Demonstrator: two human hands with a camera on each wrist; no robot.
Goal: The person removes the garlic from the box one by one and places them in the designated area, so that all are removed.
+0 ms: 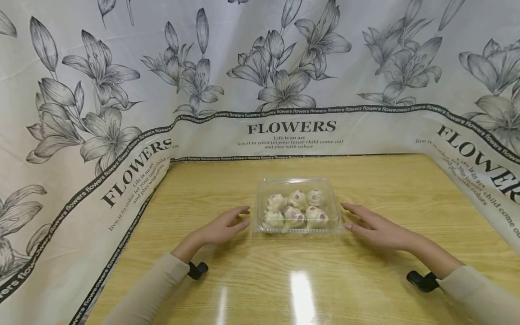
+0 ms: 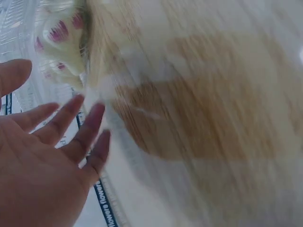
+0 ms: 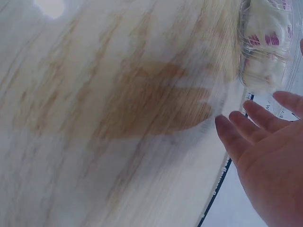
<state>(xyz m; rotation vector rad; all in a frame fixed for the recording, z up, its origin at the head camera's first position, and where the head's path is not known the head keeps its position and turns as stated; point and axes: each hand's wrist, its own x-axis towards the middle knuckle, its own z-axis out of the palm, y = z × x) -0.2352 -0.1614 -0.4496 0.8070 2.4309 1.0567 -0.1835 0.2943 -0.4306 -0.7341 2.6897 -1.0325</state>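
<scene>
A clear plastic clamshell box (image 1: 298, 183) sits on the wooden table with its lid down. Inside it are several pale, cream-coloured pieces (image 1: 294, 217) with purple patches, lined up in two rows. To the left of the box, my left hand (image 1: 223, 227) is spread with thumb and fingers apart, the fingertips a short way from its side. On the opposite side my right hand (image 1: 379, 229) faces it the same way, fingertips close by the box wall. Both palms show empty in the wrist views, where the box's edge (image 2: 61, 42) appears beyond the fingers.
The glossy wooden table (image 1: 227, 275) carries bright light reflections near its front. White cloth (image 1: 292, 135) printed with grey lilies and "FLOWERS" lettering hangs around the back and both sides. Dark wrist-worn devices (image 1: 198, 271) show under each forearm, below beige sleeves (image 1: 156, 286).
</scene>
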